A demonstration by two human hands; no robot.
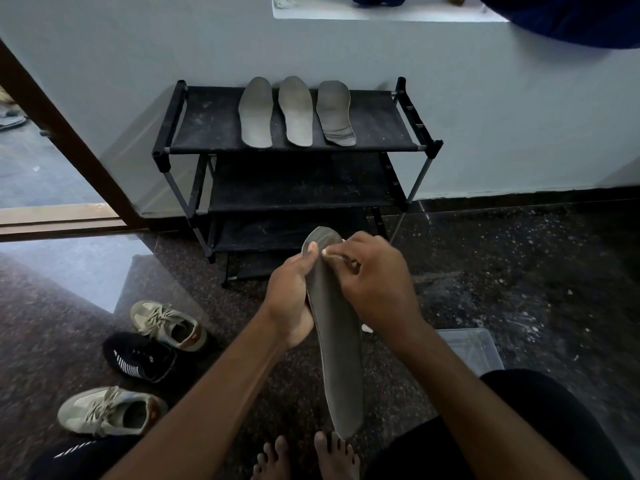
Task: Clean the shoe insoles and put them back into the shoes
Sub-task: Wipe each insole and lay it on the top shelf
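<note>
I hold a long grey insole (341, 355) upright in front of me, its lower end near my bare feet. My left hand (289, 299) grips its left edge, thumb up on the top part. My right hand (375, 282) pinches a small white wipe (332, 252) against the insole's upper face. Three more grey insoles (258, 112) (296, 110) (336, 112) lie side by side on the top shelf of the black shoe rack (207, 140). On the floor at the left lie two beige sneakers (169, 325) (110, 410) and a black sneaker (140, 356).
A clear plastic box (471, 348) sits on the speckled dark floor to the right of my right arm. The rack stands against a pale wall. A brown door frame (69, 147) and threshold open at the left. Another black shoe shows at the bottom left corner (72, 455).
</note>
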